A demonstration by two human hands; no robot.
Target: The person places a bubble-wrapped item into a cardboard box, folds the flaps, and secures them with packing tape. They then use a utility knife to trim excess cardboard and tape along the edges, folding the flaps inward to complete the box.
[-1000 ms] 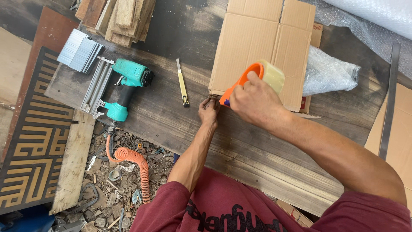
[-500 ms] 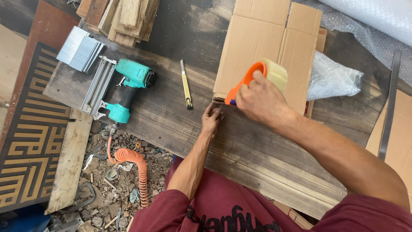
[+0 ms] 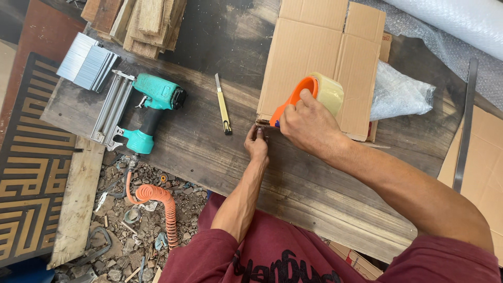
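- Your right hand is wrapped around the orange tape dispenser, fingers closed on its handle, with the roll of clear tape sitting above your knuckles
- The dispenser's nose sits right at the near edge of the flattened cardboard box, at its lower left corner; that reads as the very start of a strip, not the end of one
- Your left hand has its fingertips pressed together and pushed down at that same corner, just beside the dispenser, apparently pinning the tape end or the cardboard edge; which one, the picture does not show
- No laid tape shows on the cardboard surface from this view, so I'd judge the taping barely begun: the run across the box is still ahead of you
- The box lies on the dark wooden bench, flaps out flat at the far end, with a crumpled clear plastic bag touching its right side
- The yellow utility knife lies well clear to the left of the box, untouched, so cutting or trimming seems not in play now
- The teal pneumatic nailer, its coiled orange air hose and the block of staples sit idle further left, apart from both hands
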